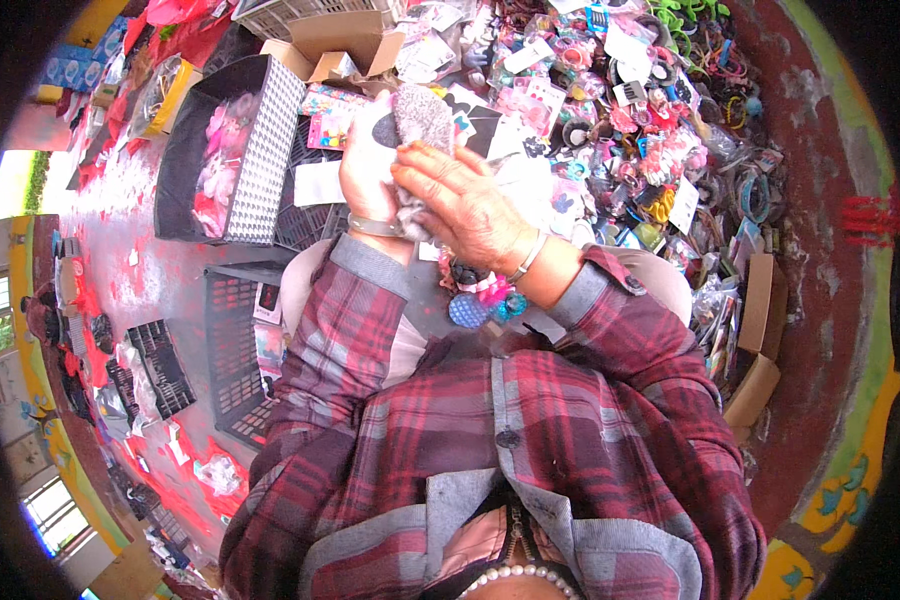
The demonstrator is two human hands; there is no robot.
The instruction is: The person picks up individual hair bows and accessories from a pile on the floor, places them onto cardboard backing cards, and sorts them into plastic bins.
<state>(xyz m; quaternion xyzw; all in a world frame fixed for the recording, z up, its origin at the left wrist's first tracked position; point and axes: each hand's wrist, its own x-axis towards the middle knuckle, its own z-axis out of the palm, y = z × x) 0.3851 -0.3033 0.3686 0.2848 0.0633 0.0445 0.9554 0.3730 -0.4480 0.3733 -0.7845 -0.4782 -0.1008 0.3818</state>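
Plaid sleeves lead to both hands, left and right, clasped around a grey fuzzy piece.

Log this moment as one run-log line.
left hand: holds grey fuzzy piece | right hand: on same piece | behind: black basket, hair-accessory pile

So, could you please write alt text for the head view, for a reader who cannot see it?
Seen from above, a person in a red plaid shirt holds a fuzzy grey fabric piece in the left hand, with the right hand laid over its lower part. Beyond lies a heap of colourful hair accessories, and to the left a grey houndstooth box of pink items.
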